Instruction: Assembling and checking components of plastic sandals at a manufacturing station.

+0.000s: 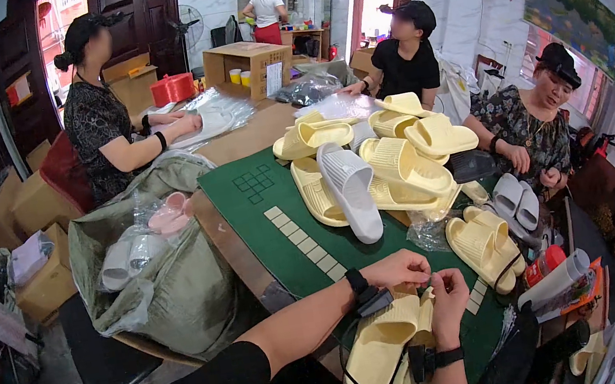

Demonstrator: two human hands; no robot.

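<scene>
My left hand (397, 269) and my right hand (451, 299) meet above the near edge of the table, fingertips pinched close together. Something small and dark seems to sit between them, too small to name. Right below lies a pair of pale yellow slippers (375, 350), partly covered by my right forearm and a thin black cord. Just beyond my right hand rests another yellow pair (482, 244). A heap of yellow slippers (407, 165) fills the table's middle, and a grey slipper (351, 193) leans on its front.
A green mat (245, 201) printed with squares covers the table. Left of it stands a big sack (171, 292) with bagged slippers. Co-workers sit at the left, far side and right. A red-lidded jar (547, 261) and a white roll (555, 280) are at my right; a cardboard box (249, 69) stands behind.
</scene>
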